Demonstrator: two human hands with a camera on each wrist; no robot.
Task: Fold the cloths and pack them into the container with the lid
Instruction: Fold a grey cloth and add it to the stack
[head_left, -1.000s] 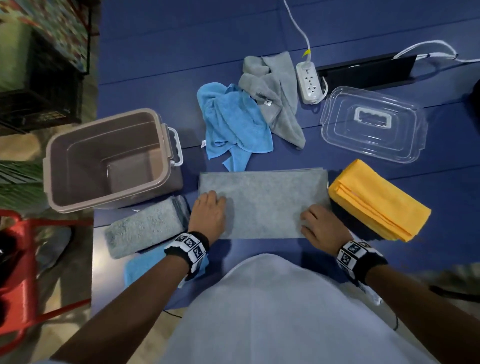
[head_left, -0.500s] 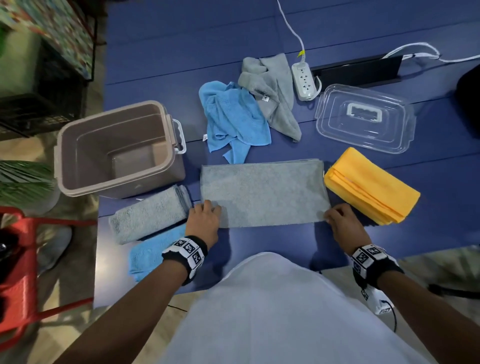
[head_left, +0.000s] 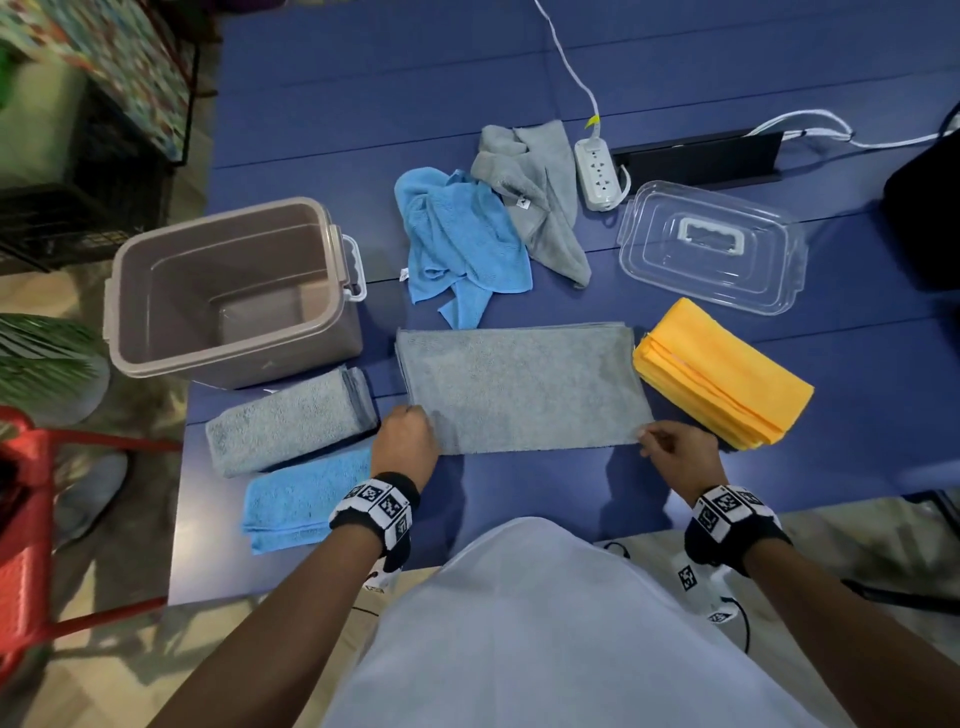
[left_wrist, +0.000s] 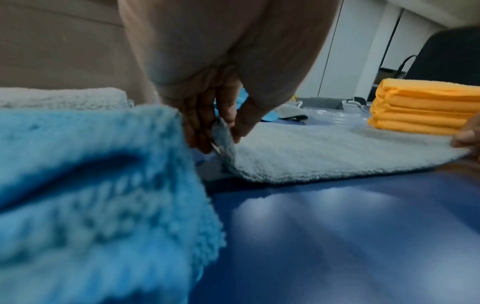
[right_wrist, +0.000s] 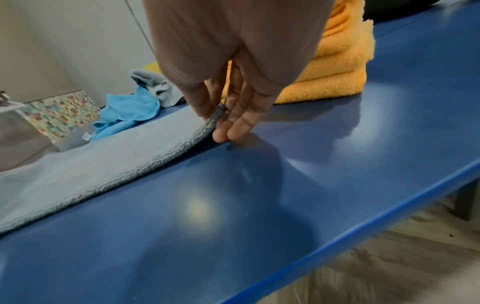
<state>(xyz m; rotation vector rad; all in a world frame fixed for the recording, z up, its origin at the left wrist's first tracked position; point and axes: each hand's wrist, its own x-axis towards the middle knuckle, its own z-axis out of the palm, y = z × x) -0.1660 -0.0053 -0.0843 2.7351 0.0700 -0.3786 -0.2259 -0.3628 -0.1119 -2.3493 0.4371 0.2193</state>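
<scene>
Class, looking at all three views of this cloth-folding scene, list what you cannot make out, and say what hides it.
- Left hand fingertips, head view: hidden under its own knuckles.
- Brown plastic container, left wrist view: only a wall shows, blurred, cut off by the frame and the palm.
- Folded yellow cloth stack, right wrist view: partly behind the right hand.
- Small tag on the crumpled blue cloth, head view: too small to read.

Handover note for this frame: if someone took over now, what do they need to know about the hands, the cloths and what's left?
Left hand and right hand each pinch a near corner of the half-folded grey cloth.
Done: folded grey, blue and yellow cloths lie on the table.
Left: finish this fold, fold the crumpled blue and grey cloths, pack all into the empty container, fit the lid.
</scene>
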